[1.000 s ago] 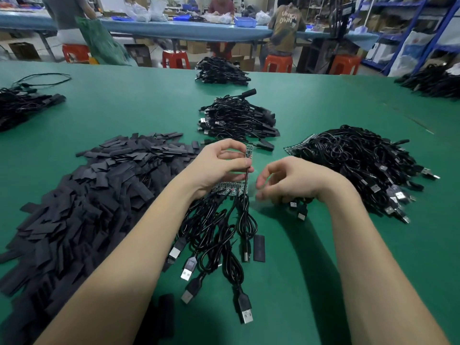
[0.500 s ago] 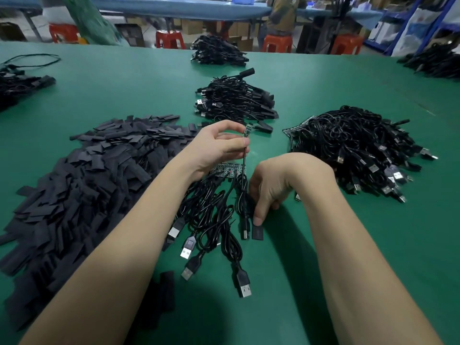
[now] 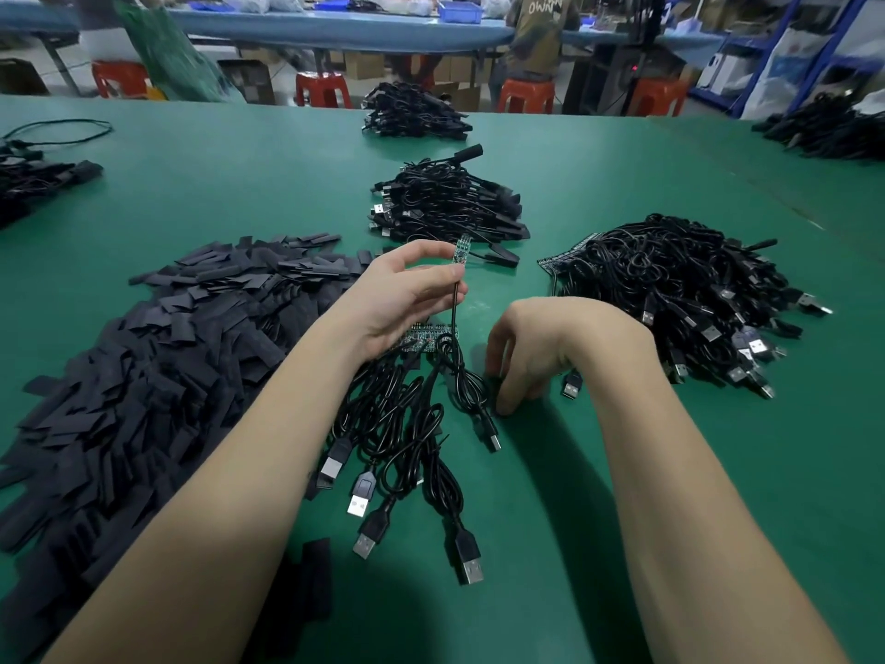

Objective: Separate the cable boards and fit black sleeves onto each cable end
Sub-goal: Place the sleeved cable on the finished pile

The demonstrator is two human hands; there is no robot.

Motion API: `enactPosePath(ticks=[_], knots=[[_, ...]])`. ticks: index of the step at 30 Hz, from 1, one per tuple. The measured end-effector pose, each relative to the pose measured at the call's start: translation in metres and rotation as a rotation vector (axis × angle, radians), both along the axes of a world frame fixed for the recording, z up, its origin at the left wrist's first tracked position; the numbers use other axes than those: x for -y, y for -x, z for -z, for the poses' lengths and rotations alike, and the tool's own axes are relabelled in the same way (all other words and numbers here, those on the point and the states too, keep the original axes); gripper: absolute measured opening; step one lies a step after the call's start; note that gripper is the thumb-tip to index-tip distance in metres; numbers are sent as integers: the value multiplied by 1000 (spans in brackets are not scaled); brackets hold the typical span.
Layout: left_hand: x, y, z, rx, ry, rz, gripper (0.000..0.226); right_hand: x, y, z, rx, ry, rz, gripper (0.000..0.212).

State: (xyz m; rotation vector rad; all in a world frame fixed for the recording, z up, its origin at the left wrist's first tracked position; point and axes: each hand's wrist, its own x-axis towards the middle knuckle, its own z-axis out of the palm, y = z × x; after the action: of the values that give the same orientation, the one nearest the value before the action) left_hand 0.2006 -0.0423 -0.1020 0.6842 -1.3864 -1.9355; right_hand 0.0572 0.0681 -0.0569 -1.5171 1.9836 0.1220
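My left hand (image 3: pixel 402 299) is raised over the green felt counter (image 3: pixel 718 472), its thumb and curled fingers (image 3: pixel 445 292) pinching a thin black cable (image 3: pixel 455 299) just under its small green circuit board end (image 3: pixel 460 249), which sticks up bare. Below it, a strip of joined green boards (image 3: pixel 428 338) is half hidden behind my palm, with its bundle of black USB cables (image 3: pixel 407 448) fanning toward me. My right hand (image 3: pixel 541 347) is turned knuckles-up, fingertips curled down onto the counter; something dark sits under them, but I cannot tell whether it is a sleeve or whether I have hold of it. The heap of flat black sleeves (image 3: pixel 167 376) lies to my left, cut off by the frame edge; a tangled pile of black cables (image 3: pixel 670 289) lies right.
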Motion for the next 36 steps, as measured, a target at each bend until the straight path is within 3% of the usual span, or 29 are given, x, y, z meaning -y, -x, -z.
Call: enactPosePath(ticks=[4,6,13,16,19,22,30,36], knots=[[0,0,1,-1,-19,3,18,0,5,3,11,96,20,30],[0,1,1,1,-22,9,18,0,12,5,118,202,78,27],[-6,6,-1,-41,-47,64,18,5,13,21,928,761,627,17],[-9,7,-2,-78,-60,88,20,9,9,25,1226,782,717,17],[-9,6,-5,-141,-110,73,24,9,9,28,1452,725,625,16],[-11,5,-7,-164,-146,68,21,8,11,32,1437,765,537,21],[-12,4,-7,-101,-146,107,17,3,18,31,1433,836,588,20],[-13,2,-7,-67,-160,249,13,1,20,26,1568,918,656,9]])
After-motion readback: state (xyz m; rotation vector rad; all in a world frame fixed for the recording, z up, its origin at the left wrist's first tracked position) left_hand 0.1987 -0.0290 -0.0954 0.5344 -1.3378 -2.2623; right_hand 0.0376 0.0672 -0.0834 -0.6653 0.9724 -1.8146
